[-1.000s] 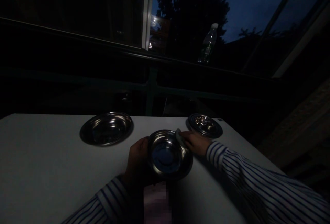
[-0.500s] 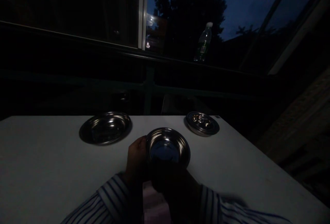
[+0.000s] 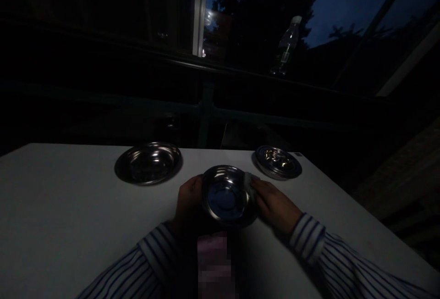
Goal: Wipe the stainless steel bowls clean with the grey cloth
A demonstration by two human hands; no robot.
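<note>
A shiny metal bowl (image 3: 225, 198) is held tilted over the near middle of the table, its inside facing me. My left hand (image 3: 189, 198) is closed on the bowl's left rim, with part of the fingers hidden behind it. At the right rim, my right hand (image 3: 275, 202) presses a small pale cloth (image 3: 248, 180) against the bowl. Most of the cloth is under the fingers, and the dim light blurs its shape.
On the white table (image 3: 85, 225), a wide metal basin (image 3: 147, 163) stands at the back left. Stacked metal bowls or a lidded one (image 3: 277, 162) sit at the back right. A plastic bottle (image 3: 287, 47) stands on the window ledge. Something pink (image 3: 213, 248) lies below the bowl.
My right hand has moved from the bowl's near side to its right rim, and the pale cloth now shows. My left hand keeps its hold. The view has shifted slightly.
</note>
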